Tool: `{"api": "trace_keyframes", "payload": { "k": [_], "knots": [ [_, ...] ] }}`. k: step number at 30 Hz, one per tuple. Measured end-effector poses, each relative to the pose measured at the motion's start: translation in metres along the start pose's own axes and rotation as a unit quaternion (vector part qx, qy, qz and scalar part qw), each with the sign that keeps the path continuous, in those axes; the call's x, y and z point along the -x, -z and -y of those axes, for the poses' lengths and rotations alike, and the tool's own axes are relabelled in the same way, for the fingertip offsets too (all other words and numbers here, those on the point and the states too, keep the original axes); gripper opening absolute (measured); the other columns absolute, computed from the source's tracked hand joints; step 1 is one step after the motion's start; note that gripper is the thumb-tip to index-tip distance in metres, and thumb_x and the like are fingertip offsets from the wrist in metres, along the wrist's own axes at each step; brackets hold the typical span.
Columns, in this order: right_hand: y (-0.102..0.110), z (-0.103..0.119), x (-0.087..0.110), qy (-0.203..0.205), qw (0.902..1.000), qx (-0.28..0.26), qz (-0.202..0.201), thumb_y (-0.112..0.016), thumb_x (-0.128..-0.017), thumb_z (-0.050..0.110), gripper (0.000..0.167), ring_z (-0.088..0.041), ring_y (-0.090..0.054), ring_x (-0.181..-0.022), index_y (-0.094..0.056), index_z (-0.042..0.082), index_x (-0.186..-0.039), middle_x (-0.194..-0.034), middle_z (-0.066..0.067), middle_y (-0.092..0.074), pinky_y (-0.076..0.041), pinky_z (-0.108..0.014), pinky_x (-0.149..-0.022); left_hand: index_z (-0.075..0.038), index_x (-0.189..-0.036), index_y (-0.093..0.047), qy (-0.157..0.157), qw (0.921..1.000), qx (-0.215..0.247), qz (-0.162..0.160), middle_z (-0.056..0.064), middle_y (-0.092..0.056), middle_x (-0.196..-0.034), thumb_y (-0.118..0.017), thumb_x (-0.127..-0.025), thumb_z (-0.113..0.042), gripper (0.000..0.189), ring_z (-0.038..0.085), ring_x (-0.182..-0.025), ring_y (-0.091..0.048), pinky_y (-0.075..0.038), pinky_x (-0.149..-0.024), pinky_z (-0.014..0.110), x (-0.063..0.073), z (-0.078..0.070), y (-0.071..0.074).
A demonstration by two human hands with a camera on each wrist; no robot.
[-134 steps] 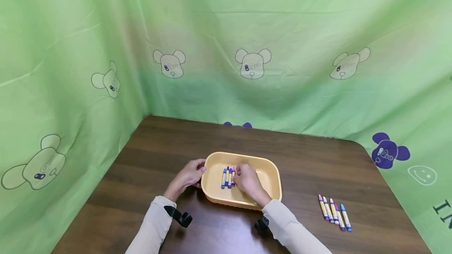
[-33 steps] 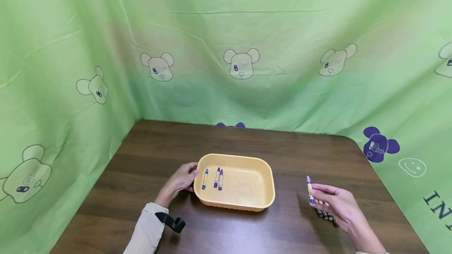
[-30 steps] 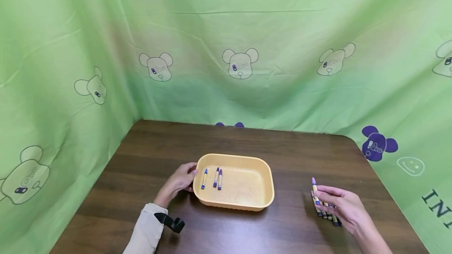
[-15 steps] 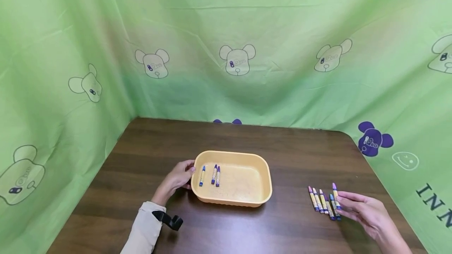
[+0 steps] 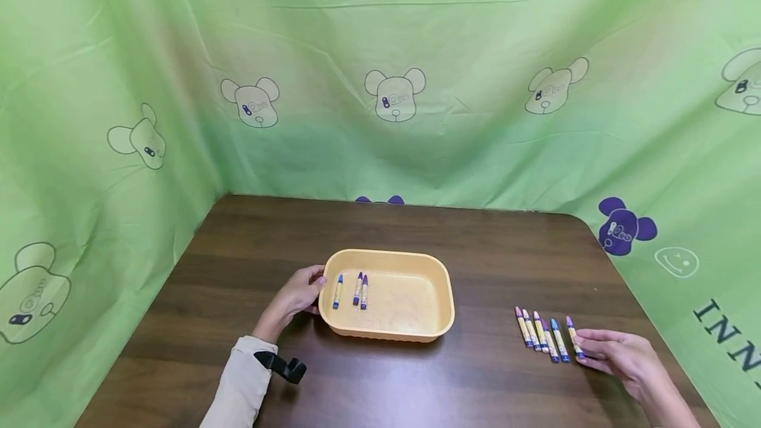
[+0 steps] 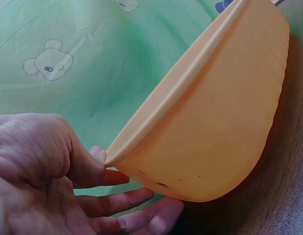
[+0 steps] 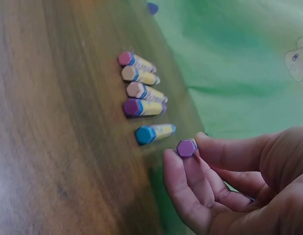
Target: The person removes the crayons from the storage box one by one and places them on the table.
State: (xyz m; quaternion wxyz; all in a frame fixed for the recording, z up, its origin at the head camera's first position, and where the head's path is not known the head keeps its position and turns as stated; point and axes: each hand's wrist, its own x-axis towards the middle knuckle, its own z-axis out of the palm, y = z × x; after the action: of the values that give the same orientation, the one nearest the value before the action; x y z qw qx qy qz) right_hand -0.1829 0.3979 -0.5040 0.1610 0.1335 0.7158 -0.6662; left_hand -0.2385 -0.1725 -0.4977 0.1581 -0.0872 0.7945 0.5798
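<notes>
Purple crayon is pinched in the right hand, lower right of the frame; the left hand grips a yellow tray, lower centre, bearing three crayons

Bright, diffuse light washed the curtain in the head view; the table bore a whitish sheen near 6 o'clock. Soft shadows lay at 7 o'clock from the tray and the right hand. The left-wrist view was dimmer. The right-wrist view had glare at 8 o'clock; its crayons were slightly blurred, the held crayon crisper.
</notes>
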Motion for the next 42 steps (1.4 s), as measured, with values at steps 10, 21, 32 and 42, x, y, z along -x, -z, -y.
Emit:
{"api": "trace_keyframes", "payload": {
  "k": [10,21,32,42],
  "knots": [
    [-0.002,0.006,-0.008,-0.011,0.9963,0.083,-0.018,-0.062,-0.093,-0.007,0.021,-0.008,-0.073,-0.078,-0.077,0.007,-0.092,-0.087,0.005,-0.075,-0.064,-0.028,-0.076,0.0,-0.149,-0.046,-0.003,1.0,-0.003,-0.001,0.021,-0.058,-0.124,-0.043,-0.108,-0.007,0.042,0.02,-0.079,-0.064,-0.06,-0.056,0.031,0.002,-0.001,0.001],
    [-0.017,0.016,-0.016,-0.014,0.9901,0.131,-0.05,-0.066,-0.088,-0.011,0.019,-0.011,-0.072,-0.072,-0.065,-0.023,-0.103,-0.086,-0.005,-0.075,-0.064,-0.03,-0.073,0.002,-0.148,-0.046,-0.007,0.9999,0.01,-0.001,0.023,-0.059,-0.125,-0.043,-0.107,-0.006,0.042,0.021,-0.078,-0.064,-0.059,-0.055,0.031,0.005,0.002,0.004],
    [-0.022,0.02,-0.015,-0.013,0.9772,0.192,-0.089,-0.068,-0.091,-0.002,0.03,-0.009,-0.071,-0.067,-0.062,-0.026,-0.108,-0.081,-0.005,-0.074,-0.064,-0.028,-0.067,0.002,-0.148,-0.047,-0.01,0.9998,0.015,-0.004,0.023,-0.059,-0.126,-0.044,-0.107,-0.007,0.042,0.021,-0.081,-0.064,-0.06,-0.056,0.031,0.004,0.003,0.005],
    [-0.021,0.016,-0.006,-0.002,0.9268,0.346,-0.146,-0.075,-0.088,0.017,0.034,-0.01,-0.067,-0.059,-0.072,-0.012,-0.105,-0.07,-0.001,-0.073,-0.056,-0.026,-0.055,0.001,-0.148,-0.047,-0.007,0.9998,0.016,0.004,0.022,-0.059,-0.127,-0.044,-0.108,-0.007,0.042,0.021,-0.082,-0.065,-0.061,-0.058,0.033,0.004,-0.001,0.002]
  ]
}}
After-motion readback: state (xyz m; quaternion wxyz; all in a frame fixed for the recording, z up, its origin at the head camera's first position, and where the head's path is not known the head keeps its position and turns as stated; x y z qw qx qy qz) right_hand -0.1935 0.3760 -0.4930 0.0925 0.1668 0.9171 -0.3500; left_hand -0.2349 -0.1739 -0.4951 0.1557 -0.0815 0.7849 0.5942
